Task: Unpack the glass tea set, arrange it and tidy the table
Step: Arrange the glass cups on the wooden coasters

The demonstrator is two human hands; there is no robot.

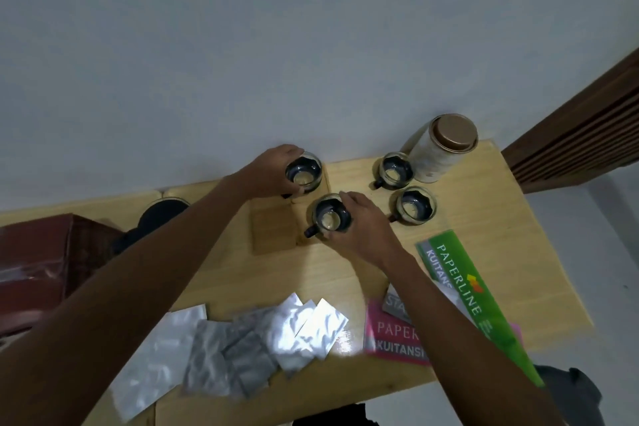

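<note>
Several small glass cups with dark handles stand on the wooden table (pixel 484 252). My left hand (pixel 268 171) grips one glass cup (pixel 304 174) at the far edge, over a wooden tray (pixel 273 228). My right hand (pixel 363 221) holds a second glass cup (pixel 331 216) at the tray's right edge. Two more cups (pixel 394 170) (pixel 415 206) stand free to the right. A dark round teapot (pixel 159 218) sits at the left, partly hidden behind my left arm.
A tall white canister with a brown lid (pixel 439 152) stands at the back right. Several silver foil bags (pixel 262 335) lie near the front edge. Pink (pixel 390 335) and green (pixel 460 284) receipt books lie at the right. A dark red box (pixel 41 259) sits at the left.
</note>
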